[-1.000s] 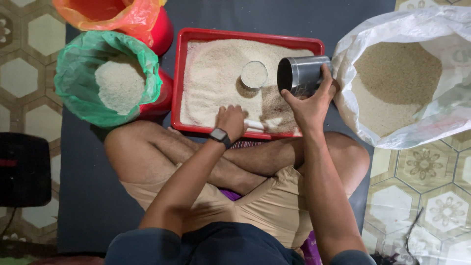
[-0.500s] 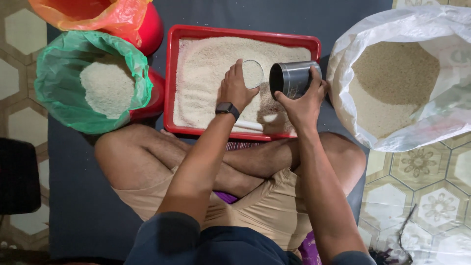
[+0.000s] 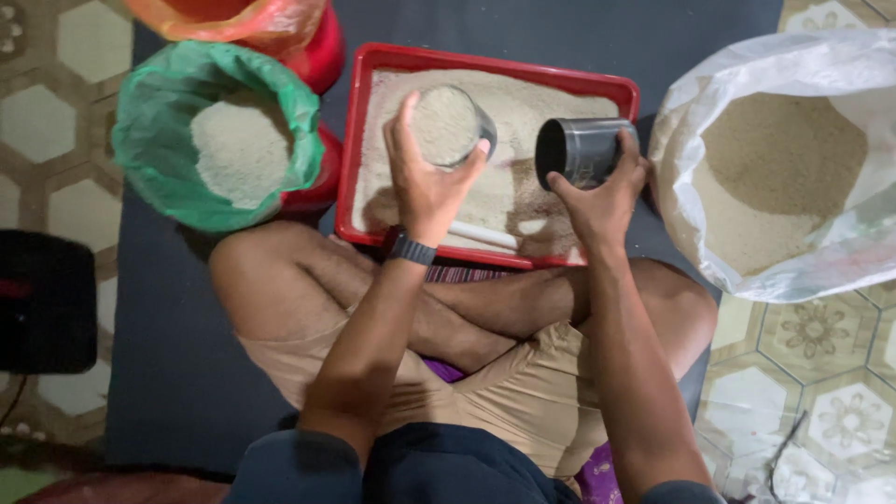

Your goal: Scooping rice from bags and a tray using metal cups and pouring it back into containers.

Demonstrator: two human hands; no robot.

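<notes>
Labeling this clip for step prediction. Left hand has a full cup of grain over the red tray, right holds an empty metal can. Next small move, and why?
Probably swing the left hand left, carrying the full cup toward the green-lined bucket. The cup is brimming and lifted above the red tray, while the right hand holds the metal can sideways and empty.

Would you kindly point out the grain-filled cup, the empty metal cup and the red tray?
grain-filled cup [image 3: 446, 124], head view, on the grain surface at its mouth.
empty metal cup [image 3: 590, 147], head view, on its grey side wall.
red tray [image 3: 495, 64], head view, on its far rim.
</notes>
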